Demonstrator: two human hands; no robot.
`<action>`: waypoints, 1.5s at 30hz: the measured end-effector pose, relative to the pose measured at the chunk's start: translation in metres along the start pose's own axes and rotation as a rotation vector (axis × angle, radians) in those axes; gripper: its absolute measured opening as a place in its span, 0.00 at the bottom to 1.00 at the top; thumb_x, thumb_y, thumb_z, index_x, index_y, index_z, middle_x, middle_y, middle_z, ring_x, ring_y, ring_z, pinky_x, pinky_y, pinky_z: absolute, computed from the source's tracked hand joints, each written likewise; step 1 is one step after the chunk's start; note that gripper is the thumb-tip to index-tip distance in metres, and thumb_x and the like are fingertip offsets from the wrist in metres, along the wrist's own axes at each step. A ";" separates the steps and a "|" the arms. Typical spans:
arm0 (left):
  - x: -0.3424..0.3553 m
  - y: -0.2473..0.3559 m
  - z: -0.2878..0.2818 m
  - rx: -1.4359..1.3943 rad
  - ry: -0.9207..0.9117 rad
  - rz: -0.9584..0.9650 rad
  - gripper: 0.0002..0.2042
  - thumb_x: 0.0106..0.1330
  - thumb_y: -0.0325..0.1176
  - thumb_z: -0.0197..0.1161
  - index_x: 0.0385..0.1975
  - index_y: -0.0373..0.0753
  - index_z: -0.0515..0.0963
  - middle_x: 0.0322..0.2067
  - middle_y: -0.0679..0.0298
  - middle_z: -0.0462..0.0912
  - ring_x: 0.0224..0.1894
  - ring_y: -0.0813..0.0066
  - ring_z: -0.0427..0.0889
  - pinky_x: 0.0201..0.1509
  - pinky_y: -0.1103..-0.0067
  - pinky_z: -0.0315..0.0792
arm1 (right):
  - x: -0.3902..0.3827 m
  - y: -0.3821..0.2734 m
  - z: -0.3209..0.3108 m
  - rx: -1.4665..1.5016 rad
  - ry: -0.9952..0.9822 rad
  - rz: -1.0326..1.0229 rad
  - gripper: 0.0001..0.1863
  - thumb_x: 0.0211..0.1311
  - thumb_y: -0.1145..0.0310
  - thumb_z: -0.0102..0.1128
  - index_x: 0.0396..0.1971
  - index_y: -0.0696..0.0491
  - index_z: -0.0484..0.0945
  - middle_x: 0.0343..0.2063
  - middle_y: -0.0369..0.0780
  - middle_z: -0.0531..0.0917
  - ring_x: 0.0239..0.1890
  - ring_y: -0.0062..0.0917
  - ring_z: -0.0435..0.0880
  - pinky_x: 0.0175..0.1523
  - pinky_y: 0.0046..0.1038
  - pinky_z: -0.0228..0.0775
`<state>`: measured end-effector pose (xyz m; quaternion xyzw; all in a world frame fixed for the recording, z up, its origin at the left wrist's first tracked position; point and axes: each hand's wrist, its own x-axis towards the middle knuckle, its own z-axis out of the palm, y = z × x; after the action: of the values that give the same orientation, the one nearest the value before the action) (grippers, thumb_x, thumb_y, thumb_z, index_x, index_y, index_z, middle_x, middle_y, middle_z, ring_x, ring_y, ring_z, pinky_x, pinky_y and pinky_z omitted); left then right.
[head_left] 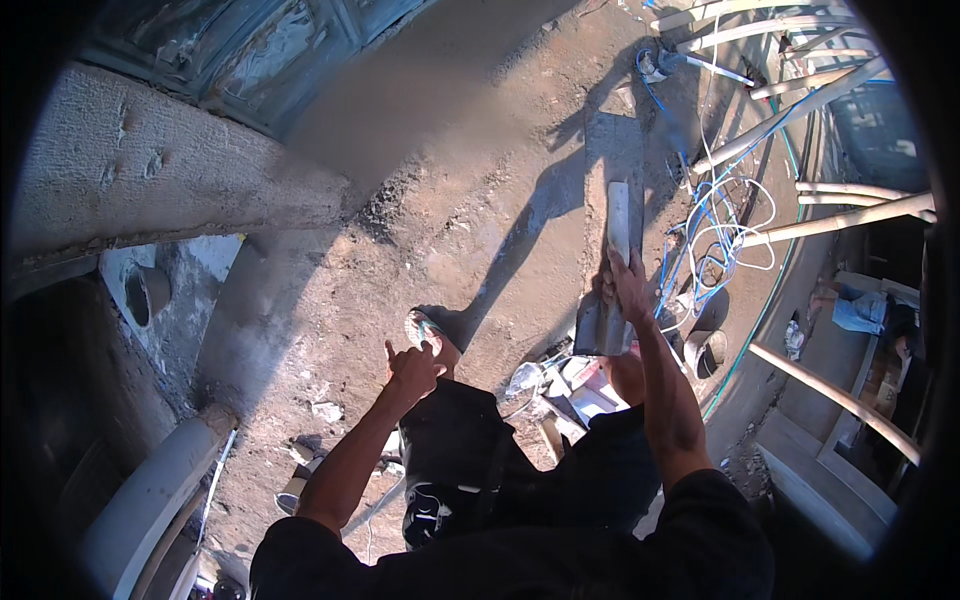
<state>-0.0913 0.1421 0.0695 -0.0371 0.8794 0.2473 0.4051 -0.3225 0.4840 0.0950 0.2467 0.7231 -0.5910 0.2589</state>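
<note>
My right hand (pixel 628 288) is closed around a long, flat grey board (pixel 613 150) with a pale raised strip along its middle, like a plasterer's float. The board points away from me, its near end close to my right leg. Its grip is partly hidden by my fingers. My left hand (pixel 412 372) hangs above my left foot (pixel 437 338) and sandal, some fingers stretched apart and others bent; nothing shows in it. Between my legs lies a heap of white and reddish scraps (pixel 583 395) on the dirt ground.
Tangled blue and white cables (pixel 712 235) lie right of the board, with a round pot (pixel 705 352) nearer. Bamboo poles (pixel 800 115) slant along the right. A plastered column (pixel 180 165) and a grey pipe (pixel 160 500) stand left. Another person in blue (pixel 860 312) is far right.
</note>
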 end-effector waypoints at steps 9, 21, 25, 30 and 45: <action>0.126 0.086 0.101 0.037 -0.290 0.090 0.26 0.58 0.54 0.65 0.47 0.38 0.80 0.43 0.49 0.83 0.53 0.50 0.80 0.62 0.40 0.58 | 0.123 0.094 0.033 -0.599 -0.368 0.142 0.22 0.63 0.50 0.62 0.49 0.50 0.77 0.29 0.44 0.82 0.22 0.24 0.79 0.23 0.30 0.70; 0.241 0.272 0.286 -0.296 -0.797 0.259 0.22 0.46 0.57 0.69 0.35 0.48 0.85 0.46 0.60 0.82 0.53 0.56 0.78 0.57 0.45 0.63 | 0.241 0.443 0.065 -0.955 -0.910 -0.423 0.30 0.60 0.52 0.61 0.56 0.57 0.70 0.32 0.60 0.80 0.27 0.53 0.82 0.33 0.46 0.77; 0.255 0.268 0.271 -0.227 -0.864 0.259 0.18 0.47 0.54 0.70 0.32 0.50 0.85 0.43 0.61 0.83 0.53 0.55 0.76 0.60 0.43 0.60 | 0.247 0.469 0.065 -0.964 -0.869 -0.556 0.31 0.62 0.52 0.59 0.58 0.58 0.66 0.30 0.58 0.81 0.25 0.53 0.81 0.31 0.48 0.75; 0.265 0.271 0.255 -0.251 -0.859 0.202 0.16 0.48 0.49 0.70 0.29 0.44 0.85 0.36 0.57 0.84 0.55 0.46 0.75 0.64 0.37 0.48 | 0.299 0.435 0.053 -0.919 -0.638 -0.545 0.28 0.65 0.51 0.56 0.53 0.60 0.67 0.24 0.57 0.80 0.24 0.52 0.81 0.28 0.49 0.74; 0.300 0.297 0.253 -0.063 -0.936 0.269 0.23 0.48 0.59 0.70 0.33 0.46 0.85 0.38 0.57 0.84 0.56 0.47 0.74 0.63 0.40 0.50 | 0.585 0.329 -0.084 -0.557 -0.326 -0.643 0.20 0.56 0.58 0.67 0.34 0.60 0.72 0.17 0.53 0.78 0.26 0.52 0.81 0.26 0.40 0.72</action>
<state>-0.1949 0.5598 -0.1688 0.1797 0.5919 0.3140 0.7202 -0.5469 0.6555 -0.5199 -0.1659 0.8441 -0.4555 0.2292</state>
